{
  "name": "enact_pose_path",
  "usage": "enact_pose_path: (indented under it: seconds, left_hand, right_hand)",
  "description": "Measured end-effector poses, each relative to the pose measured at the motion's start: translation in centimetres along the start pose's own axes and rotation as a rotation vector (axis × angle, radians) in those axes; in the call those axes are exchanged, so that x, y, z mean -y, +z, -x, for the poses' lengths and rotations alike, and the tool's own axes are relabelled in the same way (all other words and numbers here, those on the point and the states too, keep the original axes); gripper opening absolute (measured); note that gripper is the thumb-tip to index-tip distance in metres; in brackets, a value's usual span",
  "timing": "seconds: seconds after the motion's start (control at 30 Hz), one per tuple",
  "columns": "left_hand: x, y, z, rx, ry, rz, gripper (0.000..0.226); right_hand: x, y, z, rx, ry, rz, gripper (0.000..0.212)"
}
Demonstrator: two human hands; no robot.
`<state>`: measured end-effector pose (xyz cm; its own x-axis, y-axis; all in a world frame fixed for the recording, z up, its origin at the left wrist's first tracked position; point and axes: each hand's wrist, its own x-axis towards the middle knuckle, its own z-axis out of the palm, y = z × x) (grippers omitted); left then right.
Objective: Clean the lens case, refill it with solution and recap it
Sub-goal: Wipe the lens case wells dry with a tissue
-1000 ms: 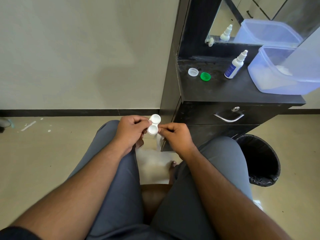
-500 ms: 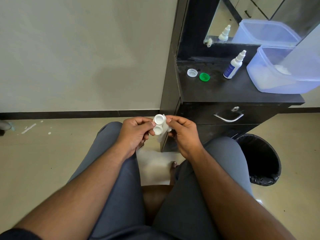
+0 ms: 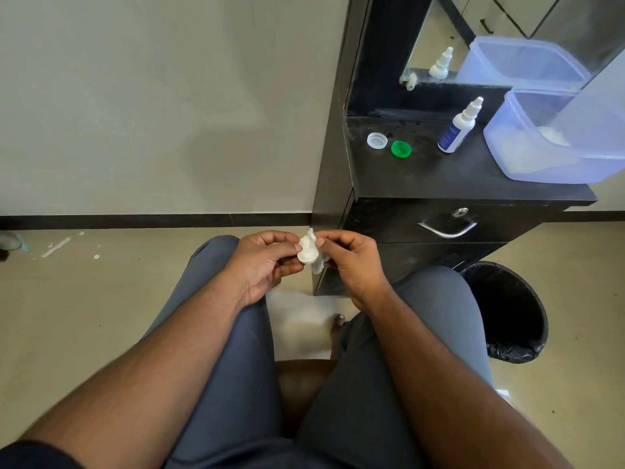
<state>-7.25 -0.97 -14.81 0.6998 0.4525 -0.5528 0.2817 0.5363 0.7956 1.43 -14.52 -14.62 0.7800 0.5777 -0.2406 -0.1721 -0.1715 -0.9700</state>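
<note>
Only one view, head camera. Writing: solution bottle [image 3: 457, 130] has a dark blue label, print too small to read; nothing else legible.

Left hand [image 3: 267, 262] fingers curled, thumb pinching the white lens case [image 3: 307, 252] from its left side. Case is tilted, mostly edge-on, held between the two hands above the gap between the knees. Right hand [image 3: 351, 262] fingers curled too, thumb and forefinger clamped on a small white tissue [image 3: 318, 265] pressed against the right side of the case; a bit of tissue sticks up above the case, another bit hangs below the right thumb. Cannot tell whether the tissue is inside a well.

Both forearms run up from the bottom corners and converge at the case, wrists fairly straight, palms turned inward facing each other. Person seated, grey trousers under both arms.

Well up and right of the fingers, on the black table [image 3: 439, 177]: clear cap [image 3: 377, 140] and green cap [image 3: 401, 149] just beside each other, both off the case; bottle standing further right, near a translucent plastic tub [image 3: 527, 164]. Mirror [image 3: 439, 35] behind the table. Right of the right hand, on the floor, a black bin [image 3: 521, 316] with a liner.
</note>
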Motion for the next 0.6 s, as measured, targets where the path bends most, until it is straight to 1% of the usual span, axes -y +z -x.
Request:
enact_pose_path:
  seconds: [0.13,0.23,0.3,0.47,0.6]
  left_hand:
    - [0.26,-0.08,-0.29,-0.069,-0.006,-0.013,0.026]
    - [0.38,-0.04,-0.41,-0.12,0.002,-0.022,0.033]
    - [0.42,0.15,-0.48,-0.145,0.013,-0.022,0.036]
    - [0.36,0.22,-0.61,-0.183,0.028,-0.039,0.043]
    - [0.33,0.23,-0.25,-0.156,0.043,-0.06,0.043]
  right_hand:
    - [-0.23,-0.02,-0.02,-0.005,-0.054,0.145,0.015]
    - [-0.4,0.14,0.32,0.03,-0.216,0.397,0.017]
    - [-0.4,0.05,0.57,0.015,-0.306,0.522,0.019]
    - [-0.3,-0.09,0.6,0.035,-0.367,0.692,0.021]
    - [-0.24,0.1,0.7,0.076,-0.422,0.806,0.022]
